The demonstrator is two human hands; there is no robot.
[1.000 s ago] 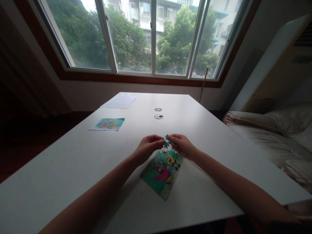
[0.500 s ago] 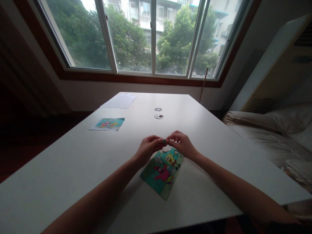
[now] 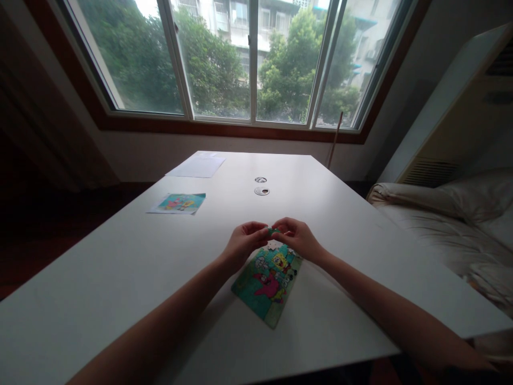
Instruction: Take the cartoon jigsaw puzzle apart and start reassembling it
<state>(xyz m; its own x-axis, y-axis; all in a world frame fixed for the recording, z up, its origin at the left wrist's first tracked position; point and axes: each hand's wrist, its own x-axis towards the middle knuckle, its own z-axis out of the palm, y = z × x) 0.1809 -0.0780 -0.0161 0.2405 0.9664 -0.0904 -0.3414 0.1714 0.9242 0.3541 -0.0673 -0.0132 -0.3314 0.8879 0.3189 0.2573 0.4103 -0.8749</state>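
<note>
Between the fingertips of both hands is a small green jigsaw piece [image 3: 274,231], partly hidden by the fingers. My left hand [image 3: 247,239] pinches it from the left, and my right hand [image 3: 295,235] pinches it from the right. Just below them lies a jigsaw puzzle [image 3: 266,283] with cartoon figures, one pink and one yellow, on a teal ground. Its far edge is uneven and shows a whitish area [image 3: 274,245] under the hands. Both hands are held just above that far edge.
The puzzle lies on a white table [image 3: 120,283]. Left of the hands is a printed cartoon picture [image 3: 182,203], with a white sheet [image 3: 196,166] behind it. Round fittings [image 3: 262,191] are set in the tabletop. A sofa [image 3: 433,224] stands at the right.
My right fingers have closed in on the green piece, and more of it shows between the hands. The left hand and the puzzle have barely moved.
</note>
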